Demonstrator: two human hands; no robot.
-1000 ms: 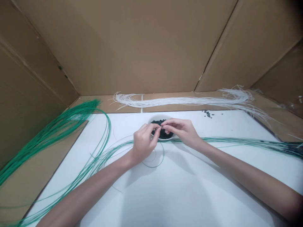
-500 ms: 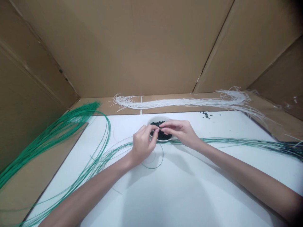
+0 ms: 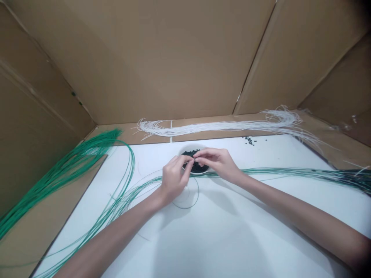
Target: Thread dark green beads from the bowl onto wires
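Note:
Over a white bowl (image 3: 180, 150) filled with small black pieces (image 3: 191, 151), my two hands meet at the fingertips. My left hand (image 3: 175, 177) is closed, thumb and forefinger pinching thin wire; a green wire loop (image 3: 198, 193) hangs below it, with a fainter pale strand inside. My right hand (image 3: 219, 163) is closed too, its thumb and fingers pinching what looks like a tiny black piece at the wire's end; the exact contact is too small to make out. Behind the hands and bowl's front runs a bundle of green wires (image 3: 269, 171) across the white table.
Along the back lies a bundle of white wires (image 3: 217, 126) on cardboard. A thick bundle of green wires (image 3: 63, 170) lies at left. Loose black pieces (image 3: 249, 141) are scattered at back right. Cardboard walls (image 3: 162, 61) enclose the white tabletop (image 3: 214, 239).
The view has shifted slightly. My fingertips stay together over the bowl, with the right fingers a little more closed around the tip of the wire.

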